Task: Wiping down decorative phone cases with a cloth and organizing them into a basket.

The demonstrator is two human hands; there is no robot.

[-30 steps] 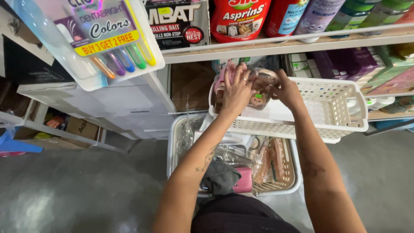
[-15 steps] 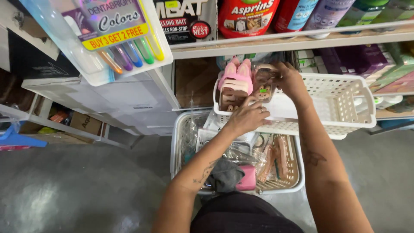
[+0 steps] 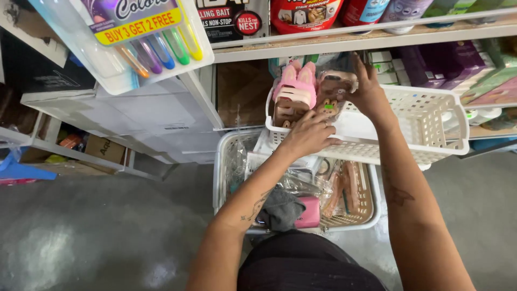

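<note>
Head view: grey concrete floor (image 3: 97, 231) lies bare beside shelving (image 3: 377, 37). White basket (image 3: 431, 124) overhangs a lower bin (image 3: 226, 161). Left hand (image 3: 307, 137) rests curled on its rim; right hand (image 3: 369, 91) grips a wrapped packet (image 3: 334, 89) inside.

A slotted basket (image 3: 431, 126) sits on the edge of a shelf, above a larger tub (image 3: 222, 161) on the floor (image 3: 81, 231). Packaged items (image 3: 295, 94) stand at the basket's left end. The left hand (image 3: 307, 134) rests on the basket's near rim; the right hand (image 3: 369, 91) reaches behind the packages. Cans (image 3: 304, 13) line the shelf (image 3: 350, 40) above.
</note>
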